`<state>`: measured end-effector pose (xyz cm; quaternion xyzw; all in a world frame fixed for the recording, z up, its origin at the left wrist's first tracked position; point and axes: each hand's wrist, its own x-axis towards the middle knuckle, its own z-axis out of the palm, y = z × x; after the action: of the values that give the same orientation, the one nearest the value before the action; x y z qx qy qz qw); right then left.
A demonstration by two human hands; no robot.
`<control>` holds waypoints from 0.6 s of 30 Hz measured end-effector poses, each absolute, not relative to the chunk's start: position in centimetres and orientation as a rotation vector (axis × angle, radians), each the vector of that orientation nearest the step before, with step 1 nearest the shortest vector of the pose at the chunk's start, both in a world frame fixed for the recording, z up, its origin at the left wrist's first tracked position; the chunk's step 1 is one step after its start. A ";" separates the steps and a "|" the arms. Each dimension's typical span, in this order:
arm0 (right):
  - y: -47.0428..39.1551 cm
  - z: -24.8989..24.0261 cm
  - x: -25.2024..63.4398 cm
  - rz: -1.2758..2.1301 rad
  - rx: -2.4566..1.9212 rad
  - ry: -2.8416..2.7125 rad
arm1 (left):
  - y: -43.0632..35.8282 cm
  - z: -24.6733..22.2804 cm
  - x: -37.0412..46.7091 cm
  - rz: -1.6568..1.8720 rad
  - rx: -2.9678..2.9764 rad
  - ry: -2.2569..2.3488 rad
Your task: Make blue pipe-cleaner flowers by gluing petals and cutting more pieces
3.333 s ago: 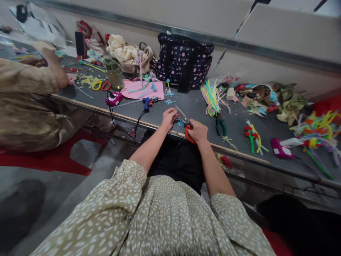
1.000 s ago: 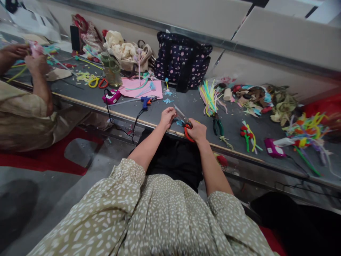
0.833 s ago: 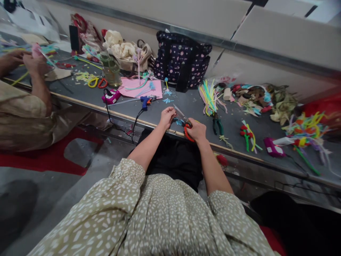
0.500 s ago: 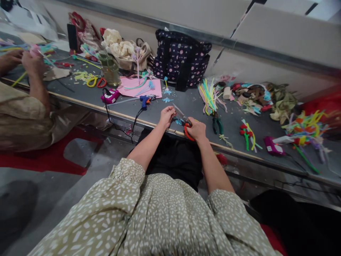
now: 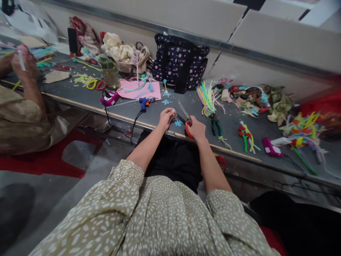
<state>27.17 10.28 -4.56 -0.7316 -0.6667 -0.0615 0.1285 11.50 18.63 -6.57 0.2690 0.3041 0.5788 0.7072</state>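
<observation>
My right hand (image 5: pixel 197 128) is wrapped round the red handles of a pair of scissors (image 5: pixel 183 111), whose blades stand apart and point up and left. Beside the blades, my left hand (image 5: pixel 167 118) pinches something too small to make out. Small blue pieces (image 5: pixel 177 122) lie on the dark table (image 5: pixel 119 111) between my hands, with more blue bits (image 5: pixel 167 101) just beyond. A blue glue gun (image 5: pixel 144 103) rests left of my left hand. Green-handled pliers (image 5: pixel 216 126) lie right of my right hand, below a bundle of pastel pipe cleaners (image 5: pixel 207 97).
A polka-dot bag (image 5: pixel 181 62) stands against the wall. Pink paper (image 5: pixel 125 89), a jar (image 5: pixel 109 73) and a magenta box (image 5: pixel 109 98) are to the left. Another magenta box (image 5: pixel 271 147) is at right. A person's hand (image 5: pixel 25 64) works at far left.
The scissors' blades have opened wider beside my left hand. The other person's hands at far left have shifted left, and the view has moved slightly.
</observation>
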 end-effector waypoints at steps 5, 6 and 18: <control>9.9 -4.5 27.1 -0.137 -2.072 -1.965 | 18.4 -6.3 11.4 1.286 0.598 0.651; 9.8 -4.6 27.0 -0.140 -2.064 -1.960 | 18.4 -6.4 11.4 1.288 0.594 0.652; 8.9 -5.1 26.5 -0.162 -2.039 -1.961 | 18.7 -6.6 11.2 1.310 0.567 0.617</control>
<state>26.48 8.86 -5.11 -0.7111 -0.6838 -0.0565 0.1533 11.25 18.70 -6.64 0.2558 0.2782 0.5909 0.7127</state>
